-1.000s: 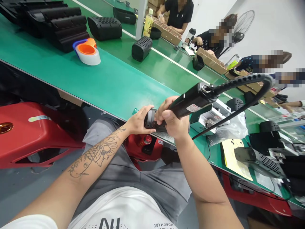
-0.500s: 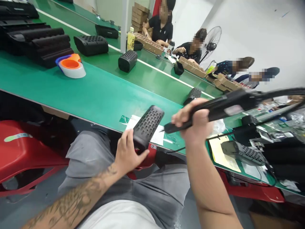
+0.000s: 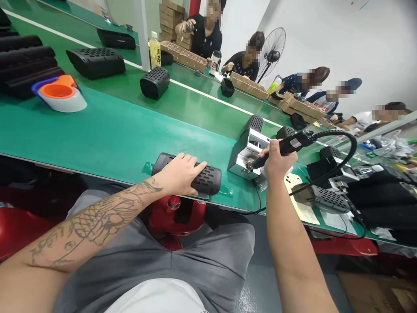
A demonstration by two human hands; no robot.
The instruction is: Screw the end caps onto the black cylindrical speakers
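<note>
My left hand [image 3: 180, 173] lies over a black perforated speaker shell [image 3: 208, 179] that rests on its side at the near edge of the green bench [image 3: 124, 130]. Its fingers curl over the shell's top. My right hand [image 3: 276, 161] is closed round a black corded hand tool [image 3: 295, 142]. The tool's tip points down into a small silver metal stand [image 3: 246, 153] on the bench, just right of the shell. A black cable [image 3: 342, 163] loops away from the tool's rear end.
More black speaker shells [image 3: 155, 81] lie on the belt beyond, with an orange and white tape dispenser [image 3: 59, 93] at far left. A yellow sheet [image 3: 301, 200] and black parts sit at right. Several people work along the far side near a standing fan [image 3: 271, 55]. A red stool [image 3: 174, 215] stands below the bench.
My left hand has laid the speaker shell flat on the bench edge, from held up over my lap. My right hand has swung the tool away to the right, down to the silver stand.
</note>
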